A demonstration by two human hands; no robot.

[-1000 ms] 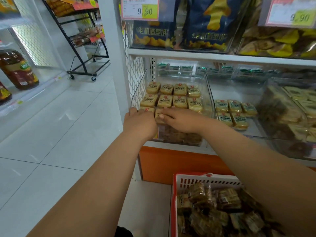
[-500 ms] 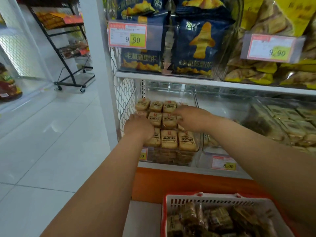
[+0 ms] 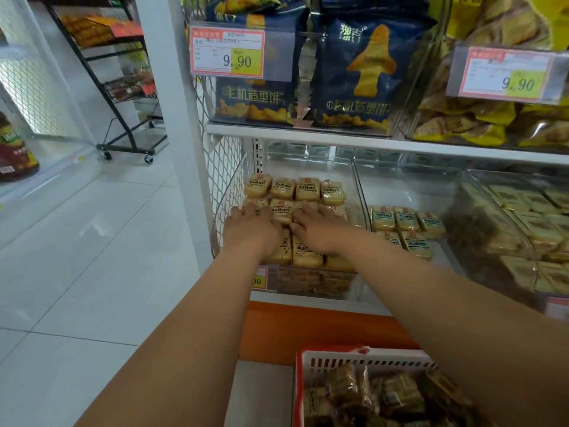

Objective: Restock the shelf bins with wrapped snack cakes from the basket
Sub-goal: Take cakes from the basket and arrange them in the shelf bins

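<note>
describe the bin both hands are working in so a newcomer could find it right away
Find the white shelf under the blue snack bags. Below it, the leftmost clear bin sits against the wire mesh side panel. Unlike the sparsely filled bin to its right, it is packed with rows of tan wrapped cakes.

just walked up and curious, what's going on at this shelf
A person is restocking a store shelf. Both hands, the left hand and the right hand, lie flat with spread fingers on the wrapped snack cakes in the leftmost clear bin, pressing or evening out the rows. That bin looks nearly full; the next bin holds only a few packs. A red and white basket with darker wrapped snacks waits below.
</note>
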